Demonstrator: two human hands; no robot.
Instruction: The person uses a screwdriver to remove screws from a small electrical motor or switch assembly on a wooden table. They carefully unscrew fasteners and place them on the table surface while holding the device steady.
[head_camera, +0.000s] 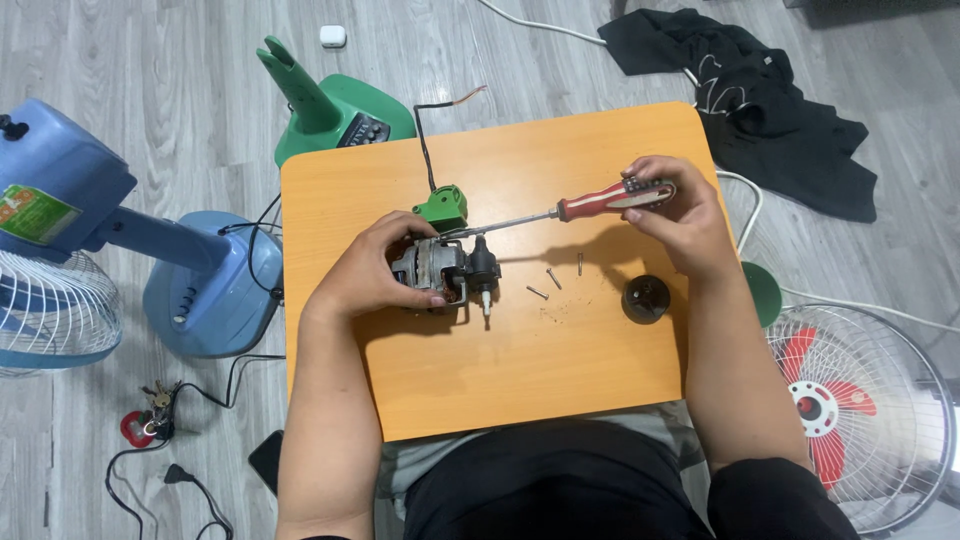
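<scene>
Left hand (375, 268) clamps the grey metal fan motor (440, 272) on the orange tabletop (520, 380); right hand (680, 215) grips the red-handled screwdriver (600, 203), tip at the motor.

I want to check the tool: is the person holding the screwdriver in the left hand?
No, the right hand holds the red-handled screwdriver, while the left hand grips the small motor.

Green-orange rectangular label (33, 212) on blue fan housing (60, 180), far left.

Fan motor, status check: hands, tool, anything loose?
Left hand grips fan motor. Right hand holds screwdriver, tip at motor. Loose screws beside it.
</scene>
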